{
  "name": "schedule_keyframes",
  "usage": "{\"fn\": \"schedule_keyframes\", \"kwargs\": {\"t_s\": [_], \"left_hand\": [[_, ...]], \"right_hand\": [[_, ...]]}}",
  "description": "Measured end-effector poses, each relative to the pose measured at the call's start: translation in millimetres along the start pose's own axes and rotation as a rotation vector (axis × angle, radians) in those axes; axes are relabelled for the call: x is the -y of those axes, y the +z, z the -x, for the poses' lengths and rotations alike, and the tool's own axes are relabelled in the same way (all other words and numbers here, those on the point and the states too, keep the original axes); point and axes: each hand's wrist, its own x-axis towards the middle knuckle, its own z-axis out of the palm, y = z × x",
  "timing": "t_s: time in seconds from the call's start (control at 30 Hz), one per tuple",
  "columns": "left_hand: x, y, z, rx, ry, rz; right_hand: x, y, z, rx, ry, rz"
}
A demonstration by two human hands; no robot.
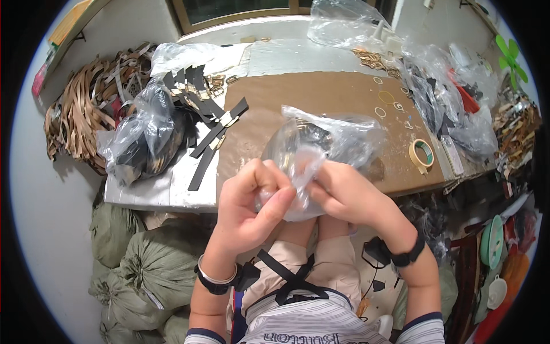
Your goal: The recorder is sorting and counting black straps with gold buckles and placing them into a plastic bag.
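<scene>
At the frame's centre, the left hand and right hand pinch a clear plastic bag; tape roll at right.

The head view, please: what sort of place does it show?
Probably a strap or belt workshop, judging by the black straps, brown strips and gold-coloured fittings at the worktable.

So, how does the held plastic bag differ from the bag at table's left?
The left hand and right hand grip the held bag; the left bag is unheld. The held bag is partly over brown covering, the left bag on white surface. Both are clear, with dark contents.
</scene>
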Motion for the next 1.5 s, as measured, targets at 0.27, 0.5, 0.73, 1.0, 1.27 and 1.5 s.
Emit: {"fn": "schedule_keyframes", "kwargs": {"t_s": [0.27, 0.5, 0.73, 1.0, 1.27, 1.5], "left_hand": [[-12, -35, 24, 0.254, -0.122, -1.128], [4, -36, 30, 0.171, -0.321, -1.365], [5, -22, 20, 0.172, -0.233, -1.343], [26, -26, 24, 0.271, -0.31, -1.366], [24, -40, 16, 0.2, -0.228, -1.422], [32, -27, 21, 0.214, -0.22, -1.271]], "right_hand": [[-51, -44, 11, -0.008, 0.328, 0.663], [-37, -60, 39, 0.208, 0.374, 0.461], [-55, -39, 30, 0.04, 0.393, 0.253], [-108, -17, 33, 0.064, 0.02, 0.496], [-83, -76, 34, -0.075, 0.519, 0.106], [-69, -79, 42, -0.122, 0.48, -0.019]]}}
